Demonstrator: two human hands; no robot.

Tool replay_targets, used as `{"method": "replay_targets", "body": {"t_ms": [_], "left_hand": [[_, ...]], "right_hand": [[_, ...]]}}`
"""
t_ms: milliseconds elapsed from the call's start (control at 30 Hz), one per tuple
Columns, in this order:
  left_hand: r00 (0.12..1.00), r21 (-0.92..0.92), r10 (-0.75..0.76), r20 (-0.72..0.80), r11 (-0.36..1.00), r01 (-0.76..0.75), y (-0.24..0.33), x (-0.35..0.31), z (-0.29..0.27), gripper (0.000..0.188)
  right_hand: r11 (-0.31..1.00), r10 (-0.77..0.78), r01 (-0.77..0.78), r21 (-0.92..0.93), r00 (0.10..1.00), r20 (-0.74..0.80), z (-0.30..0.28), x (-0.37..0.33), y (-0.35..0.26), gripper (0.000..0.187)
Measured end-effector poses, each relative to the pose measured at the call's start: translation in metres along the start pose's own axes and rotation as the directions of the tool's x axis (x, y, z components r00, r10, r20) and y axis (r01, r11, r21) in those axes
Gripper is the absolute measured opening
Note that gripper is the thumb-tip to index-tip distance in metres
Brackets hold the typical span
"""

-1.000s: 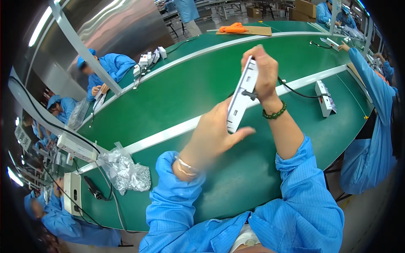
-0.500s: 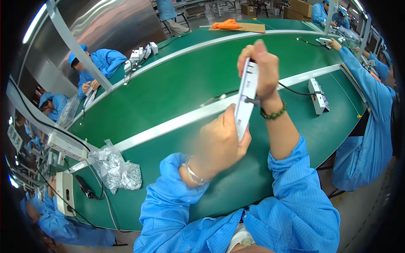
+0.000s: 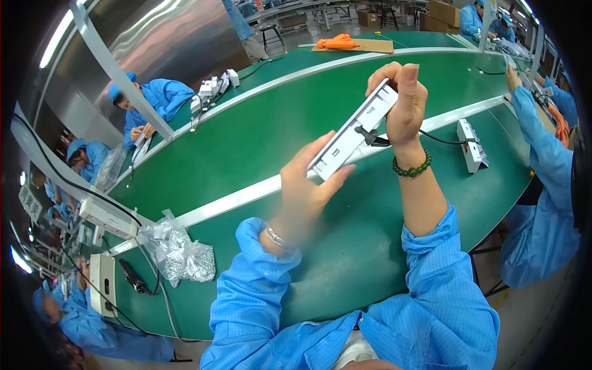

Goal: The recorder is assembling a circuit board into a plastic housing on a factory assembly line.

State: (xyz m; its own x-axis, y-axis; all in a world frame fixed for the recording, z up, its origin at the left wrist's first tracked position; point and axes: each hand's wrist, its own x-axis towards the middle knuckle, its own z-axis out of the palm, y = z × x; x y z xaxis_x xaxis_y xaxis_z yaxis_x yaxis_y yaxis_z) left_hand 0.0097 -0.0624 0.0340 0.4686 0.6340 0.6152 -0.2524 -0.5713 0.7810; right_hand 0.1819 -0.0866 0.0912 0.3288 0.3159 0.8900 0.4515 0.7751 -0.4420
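Both my hands hold up a long white plastic housing (image 3: 349, 137) at a slant above the green bench. My left hand (image 3: 302, 188) pinches its lower end between thumb and fingers. Around the upper end my right hand (image 3: 407, 105) is closed, thumb raised. From the housing's middle sticks out a black cable fitting (image 3: 369, 134), and a black cable passes behind my right wrist. That cable leads toward a similar white housing (image 3: 470, 146) standing on the bench to the right.
A clear bag of small shiny parts (image 3: 194, 259) lies at left, near a black corded hand tool (image 3: 135, 276) and a beige box (image 3: 103, 285). A white rail (image 3: 246, 194) crosses the bench. Orange material (image 3: 337, 42) lies on far cardboard. A co-worker's sleeve (image 3: 535, 129) reaches in at right.
The housing has turned from near upright to a flatter slant, its lower end swinging left along with my left hand. My right hand has moved slightly right. The co-worker's arm at right has drawn back.
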Motion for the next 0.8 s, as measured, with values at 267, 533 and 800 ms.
{"method": "replay_targets", "body": {"t_ms": [267,533,800], "left_hand": [[0.967,0.301,0.250,0.051,0.919,-0.253,0.015,0.004,-0.008,0.043],[0.952,0.490,0.306,0.018,0.827,-0.276,0.022,-0.003,0.004,0.037],[0.981,0.173,0.193,0.008,0.966,-0.192,0.018,0.002,-0.005,0.040]], "right_hand": [[0.999,-0.046,0.045,-0.010,0.999,-0.029,0.003,-0.002,-0.006,0.053],[0.985,0.165,-0.163,0.061,0.986,-0.022,0.012,-0.008,0.019,0.049],[0.997,0.070,-0.072,-0.039,0.996,-0.055,0.007,0.007,0.003,0.049]]}}
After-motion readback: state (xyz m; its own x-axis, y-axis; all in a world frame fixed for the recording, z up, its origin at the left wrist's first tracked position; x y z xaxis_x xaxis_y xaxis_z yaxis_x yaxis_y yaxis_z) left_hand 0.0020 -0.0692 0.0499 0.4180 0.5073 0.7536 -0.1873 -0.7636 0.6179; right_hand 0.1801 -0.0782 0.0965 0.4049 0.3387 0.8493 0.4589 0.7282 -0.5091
